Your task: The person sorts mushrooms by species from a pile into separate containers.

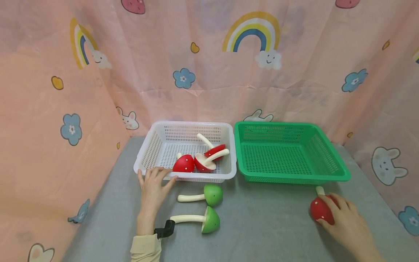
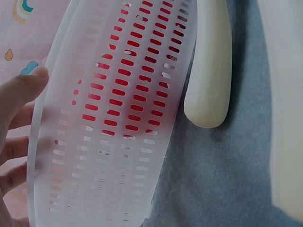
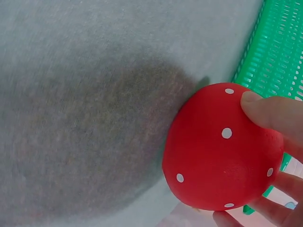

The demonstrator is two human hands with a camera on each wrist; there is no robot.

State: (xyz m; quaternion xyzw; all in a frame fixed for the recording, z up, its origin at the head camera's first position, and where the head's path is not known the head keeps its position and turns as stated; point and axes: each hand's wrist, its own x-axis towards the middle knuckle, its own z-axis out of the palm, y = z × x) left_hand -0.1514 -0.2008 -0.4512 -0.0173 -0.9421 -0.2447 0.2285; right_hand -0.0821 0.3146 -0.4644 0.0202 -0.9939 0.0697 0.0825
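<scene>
My left hand (image 1: 153, 191) holds the front rim of a white plastic basket (image 1: 144, 160), its fingers over the edge and its thumb along the near side. Inside that basket lie toy mushrooms with white stems: a red spotted mushroom (image 1: 184, 163), another showing its pale underside (image 1: 203, 164), and a third behind (image 1: 214, 150). At the right, my right hand (image 1: 348, 220) grips a red toy mushroom (image 3: 220, 151) by its white-dotted cap, with thumb and fingers on opposite sides. Its stem (image 1: 320, 190) points toward a green basket (image 1: 294, 178).
Two green toy mushrooms lie on the grey table (image 1: 262, 218) before the white basket, one nearer (image 1: 211, 220) and one farther (image 1: 213, 195), stems to the left. The green basket stands beside the white one. A patterned pink curtain (image 1: 212, 102) closes off the back and sides.
</scene>
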